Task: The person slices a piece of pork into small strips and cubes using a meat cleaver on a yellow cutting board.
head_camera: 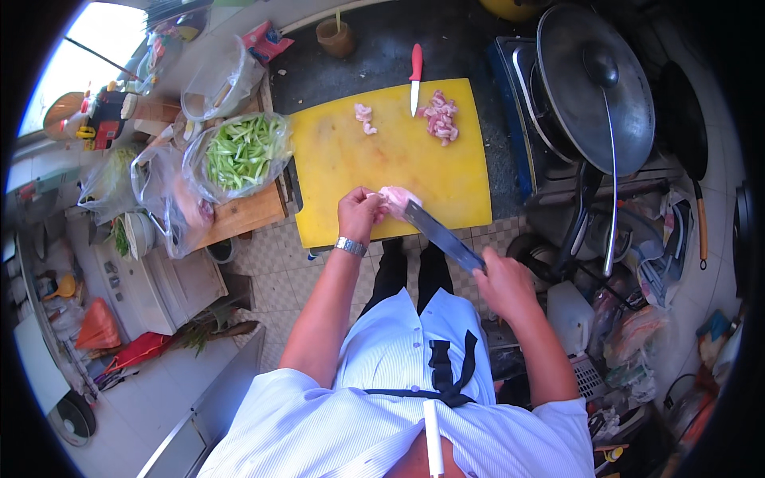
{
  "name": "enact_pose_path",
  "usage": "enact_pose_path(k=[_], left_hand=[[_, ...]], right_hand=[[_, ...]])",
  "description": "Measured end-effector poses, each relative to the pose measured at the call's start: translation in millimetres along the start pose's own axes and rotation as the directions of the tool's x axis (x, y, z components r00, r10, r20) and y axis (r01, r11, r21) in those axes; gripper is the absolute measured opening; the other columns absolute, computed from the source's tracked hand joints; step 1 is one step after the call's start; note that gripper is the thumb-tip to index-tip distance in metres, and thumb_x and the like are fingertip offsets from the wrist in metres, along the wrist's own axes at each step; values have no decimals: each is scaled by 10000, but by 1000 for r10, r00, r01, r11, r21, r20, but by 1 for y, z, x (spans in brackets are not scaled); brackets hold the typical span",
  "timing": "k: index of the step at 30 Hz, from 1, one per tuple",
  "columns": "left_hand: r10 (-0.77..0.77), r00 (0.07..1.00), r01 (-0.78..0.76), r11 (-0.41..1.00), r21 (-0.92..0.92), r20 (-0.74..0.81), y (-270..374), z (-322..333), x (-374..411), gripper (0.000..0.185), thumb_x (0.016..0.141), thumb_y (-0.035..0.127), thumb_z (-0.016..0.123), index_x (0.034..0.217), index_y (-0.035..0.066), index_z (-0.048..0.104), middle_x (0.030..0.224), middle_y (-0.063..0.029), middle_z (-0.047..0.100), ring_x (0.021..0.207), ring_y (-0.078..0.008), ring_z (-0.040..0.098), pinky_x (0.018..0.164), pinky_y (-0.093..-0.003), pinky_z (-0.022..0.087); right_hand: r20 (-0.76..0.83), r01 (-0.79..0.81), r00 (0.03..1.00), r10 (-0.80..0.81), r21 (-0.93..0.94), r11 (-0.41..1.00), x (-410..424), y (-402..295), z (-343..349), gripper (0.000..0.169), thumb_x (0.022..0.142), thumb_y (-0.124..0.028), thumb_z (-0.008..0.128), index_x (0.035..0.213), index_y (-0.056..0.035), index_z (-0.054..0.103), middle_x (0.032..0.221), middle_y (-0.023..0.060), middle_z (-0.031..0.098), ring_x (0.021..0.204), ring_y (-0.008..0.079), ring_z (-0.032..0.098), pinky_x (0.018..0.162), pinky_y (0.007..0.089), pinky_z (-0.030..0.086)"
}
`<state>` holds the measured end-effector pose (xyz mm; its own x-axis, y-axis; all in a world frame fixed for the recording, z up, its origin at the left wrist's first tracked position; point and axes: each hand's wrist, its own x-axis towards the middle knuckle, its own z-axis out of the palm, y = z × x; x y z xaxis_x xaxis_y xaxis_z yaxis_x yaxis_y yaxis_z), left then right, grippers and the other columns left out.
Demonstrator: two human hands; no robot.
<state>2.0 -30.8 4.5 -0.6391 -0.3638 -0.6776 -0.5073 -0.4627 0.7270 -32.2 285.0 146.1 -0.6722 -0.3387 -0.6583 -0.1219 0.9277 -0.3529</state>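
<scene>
My left hand (358,214) pinches the left end of a pale pink piece of raw meat (399,199) near the front edge of a yellow cutting board (334,161). In my right hand (507,283) is the handle of a dark-bladed kitchen knife (445,235). The blade's far end meets the right side of the meat. Farther back on the board lies a pile of cut meat pieces (441,118), with a smaller group of paler pieces (364,118) to its left. A red-handled paring knife (416,77) rests across the board's back edge.
Left of the board, a plastic-lined bowl holds sliced green vegetables (242,152). Beside it sits a plastic bag with meat (194,203). On the right, a wok (574,77) with a long-handled ladle (611,179) stands over a gas stove (514,119). A brown jar (336,39) is at the back.
</scene>
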Motion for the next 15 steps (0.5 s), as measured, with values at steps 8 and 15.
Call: enact_pose_path(k=[8,15], left_hand=[[-24,984,10,997,81,176,0,-14,-14,107,1030,82,655,1125,34,660,1003,-92,778,796,-124,722,730,-267,589],[6,988,-11,999,31,156,-6,-4,-19,115,1018,60,668,1129,30,661,1052,-99,781,878,-147,764,763,-264,624]], right_hand=[[-274,87,961,26,389,917,5,-27,1,222,991,-229,712,1055,-38,618,832,246,728,844,510,711,736,608,538],[-319,200,941,-115,250,947,70,-75,19,247,988,-241,720,1021,-30,596,833,233,729,856,485,718,742,587,543]])
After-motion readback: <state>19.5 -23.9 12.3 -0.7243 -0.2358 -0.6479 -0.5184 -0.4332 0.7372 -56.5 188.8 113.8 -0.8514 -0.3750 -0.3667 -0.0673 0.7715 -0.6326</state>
